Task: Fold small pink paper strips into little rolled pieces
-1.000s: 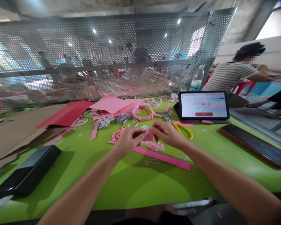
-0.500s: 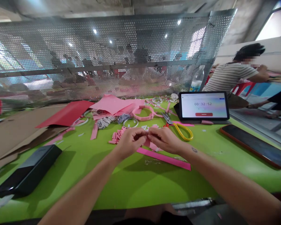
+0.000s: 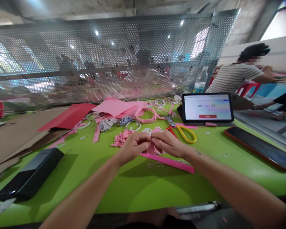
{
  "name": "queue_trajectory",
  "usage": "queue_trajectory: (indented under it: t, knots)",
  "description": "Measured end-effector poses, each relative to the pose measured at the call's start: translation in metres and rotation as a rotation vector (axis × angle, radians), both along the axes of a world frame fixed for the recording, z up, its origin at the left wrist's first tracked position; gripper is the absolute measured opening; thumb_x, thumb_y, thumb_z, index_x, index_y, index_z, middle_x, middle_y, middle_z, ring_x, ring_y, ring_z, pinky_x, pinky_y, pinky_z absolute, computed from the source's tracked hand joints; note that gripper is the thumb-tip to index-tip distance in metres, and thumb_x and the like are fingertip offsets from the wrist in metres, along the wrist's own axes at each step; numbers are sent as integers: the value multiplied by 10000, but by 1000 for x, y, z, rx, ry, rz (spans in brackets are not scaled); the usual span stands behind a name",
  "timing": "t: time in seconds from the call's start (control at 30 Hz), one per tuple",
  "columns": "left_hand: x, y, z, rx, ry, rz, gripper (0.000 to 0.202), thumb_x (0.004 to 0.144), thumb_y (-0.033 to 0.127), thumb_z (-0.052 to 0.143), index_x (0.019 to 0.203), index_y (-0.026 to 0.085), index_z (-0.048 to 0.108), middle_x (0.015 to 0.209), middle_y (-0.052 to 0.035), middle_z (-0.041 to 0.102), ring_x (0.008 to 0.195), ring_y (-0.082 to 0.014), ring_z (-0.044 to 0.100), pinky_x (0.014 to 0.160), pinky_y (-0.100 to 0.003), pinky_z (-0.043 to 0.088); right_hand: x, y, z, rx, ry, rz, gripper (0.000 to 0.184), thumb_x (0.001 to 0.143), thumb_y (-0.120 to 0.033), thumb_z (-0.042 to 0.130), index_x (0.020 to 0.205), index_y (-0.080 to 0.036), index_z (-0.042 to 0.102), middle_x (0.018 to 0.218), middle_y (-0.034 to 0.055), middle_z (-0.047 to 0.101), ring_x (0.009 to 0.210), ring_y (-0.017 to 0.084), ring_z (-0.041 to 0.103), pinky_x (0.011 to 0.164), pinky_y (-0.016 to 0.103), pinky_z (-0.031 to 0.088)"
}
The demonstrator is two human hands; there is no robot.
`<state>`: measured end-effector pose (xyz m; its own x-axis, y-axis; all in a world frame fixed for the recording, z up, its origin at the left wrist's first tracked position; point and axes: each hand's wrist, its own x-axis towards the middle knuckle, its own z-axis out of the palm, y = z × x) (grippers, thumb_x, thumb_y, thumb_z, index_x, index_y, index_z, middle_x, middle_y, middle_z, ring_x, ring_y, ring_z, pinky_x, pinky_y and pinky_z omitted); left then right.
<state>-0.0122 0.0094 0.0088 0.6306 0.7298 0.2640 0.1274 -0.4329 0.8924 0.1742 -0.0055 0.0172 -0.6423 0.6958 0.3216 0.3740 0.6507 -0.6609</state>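
My left hand (image 3: 132, 147) and my right hand (image 3: 168, 143) meet fingertip to fingertip above the green table (image 3: 138, 184), both pinched on a small pink paper piece (image 3: 151, 149) between them. Just beneath lies a long pink paper strip (image 3: 171, 162). A heap of small pink cut pieces (image 3: 120, 138) sits to the left of my left hand. Yellow-handled scissors (image 3: 181, 130) lie just beyond my right hand.
A tablet (image 3: 207, 107) showing a timer stands at the right, a phone (image 3: 262, 148) in front of it. A black box (image 3: 28, 178) lies at the left, with cardboard (image 3: 19, 133), red paper (image 3: 69, 116), pink sheets (image 3: 116, 106) and rings behind. A perforated metal screen (image 3: 109, 57) closes the far edge; a person in a striped shirt (image 3: 235, 76) sits at the right.
My hands have come closer together and dropped slightly toward the table, folding the pink piece tighter between the fingertips. The tablet's timer went up by one second.
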Motion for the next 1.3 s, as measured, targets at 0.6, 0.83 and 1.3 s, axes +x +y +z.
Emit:
queue_trajectory:
  t: [0.6,0.83,1.3]
  knots:
    - [0,2,-2,-134,-77,-50,121,777,108,490,681,142,556,610,33,491,551,-60,472,508,-173,361,1,0,-5,-97,120,40,278,905,-196,332,656,-155,450,559,-31,497,497,62,422,529,184,336]
    - [1,3,-4,-122,-50,-28,126,775,104,484,683,139,561,607,32,492,547,-56,468,508,-170,360,0,1,-4,-15,57,-7,255,883,-187,345,650,-157,443,558,-29,508,500,63,426,527,187,314]
    - [0,11,-1,-175,-225,281,151,795,258,567,705,138,578,591,19,549,527,-66,511,521,-181,426,28,28,1,232,-389,-447,253,747,-188,405,496,-160,391,454,-26,396,434,69,258,466,252,149]
